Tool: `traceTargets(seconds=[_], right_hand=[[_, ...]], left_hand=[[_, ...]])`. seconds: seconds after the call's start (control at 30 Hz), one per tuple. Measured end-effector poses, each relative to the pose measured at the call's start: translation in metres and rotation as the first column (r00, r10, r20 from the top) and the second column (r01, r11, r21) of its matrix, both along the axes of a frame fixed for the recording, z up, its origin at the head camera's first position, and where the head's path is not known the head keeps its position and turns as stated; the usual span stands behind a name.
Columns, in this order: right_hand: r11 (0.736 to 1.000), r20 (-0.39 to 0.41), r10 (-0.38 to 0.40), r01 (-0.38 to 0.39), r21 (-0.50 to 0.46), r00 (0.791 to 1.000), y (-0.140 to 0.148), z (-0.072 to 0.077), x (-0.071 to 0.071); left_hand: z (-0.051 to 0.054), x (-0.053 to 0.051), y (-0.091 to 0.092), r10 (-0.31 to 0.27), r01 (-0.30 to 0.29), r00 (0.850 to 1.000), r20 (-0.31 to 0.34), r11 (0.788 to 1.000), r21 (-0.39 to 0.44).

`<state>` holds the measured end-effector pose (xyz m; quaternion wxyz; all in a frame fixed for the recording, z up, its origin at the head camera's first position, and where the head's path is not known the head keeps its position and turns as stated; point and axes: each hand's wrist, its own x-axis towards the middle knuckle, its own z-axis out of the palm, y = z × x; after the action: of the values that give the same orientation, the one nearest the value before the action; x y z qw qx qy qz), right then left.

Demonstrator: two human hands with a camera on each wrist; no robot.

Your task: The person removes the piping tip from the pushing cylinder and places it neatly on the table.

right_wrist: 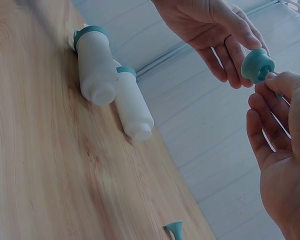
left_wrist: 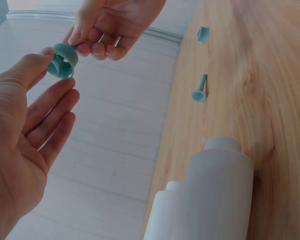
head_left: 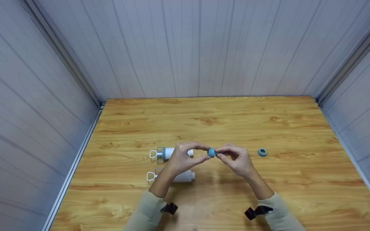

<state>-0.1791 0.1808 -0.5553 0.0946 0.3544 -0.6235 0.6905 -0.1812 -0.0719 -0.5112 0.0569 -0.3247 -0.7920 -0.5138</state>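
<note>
My left hand [head_left: 182,158] pinches a teal ring-shaped cap [head_left: 211,152] between thumb and index finger, above the table. In the left wrist view the cap shows a hollow inside with openings. My right hand [head_left: 239,161] pinches a thin teal stem [right_wrist: 268,75] that meets the cap's right side; its far end is hidden in the fingers. Below the hands, a teal funnel-shaped piece with a stem [left_wrist: 200,94] lies on the table. Farther right rests a second teal ring-shaped cap [head_left: 262,152].
Two white cylinders lie on the wood-grain table [head_left: 210,122] left of centre, partly behind my left arm: a far cylinder [head_left: 169,153] and a near cylinder [head_left: 183,176]. Each has a narrow tip and a white loop handle; teal collars show. Pale panel walls [head_left: 185,48] surround the table.
</note>
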Motion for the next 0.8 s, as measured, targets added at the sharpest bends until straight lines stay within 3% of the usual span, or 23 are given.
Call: traceTargets(seconds=[0.5, 0.8], right_hand=[[0.999, 0.036, -0.044, 0.044, 0.0, 0.998, -0.0022, 0.0006, 0.0028], [1.0, 0.026, -0.017, 0.016, 0.005, 1.0, -0.0001, -0.0007, 0.0016]], left_hand=[[-0.001, -0.0014, 0.0008, -0.026, 0.026, 1.0, -0.008, 1.0, -0.003], [0.0, -0.0011, 0.0012, -0.03, 0.03, 0.999, -0.015, 1.0, -0.006]])
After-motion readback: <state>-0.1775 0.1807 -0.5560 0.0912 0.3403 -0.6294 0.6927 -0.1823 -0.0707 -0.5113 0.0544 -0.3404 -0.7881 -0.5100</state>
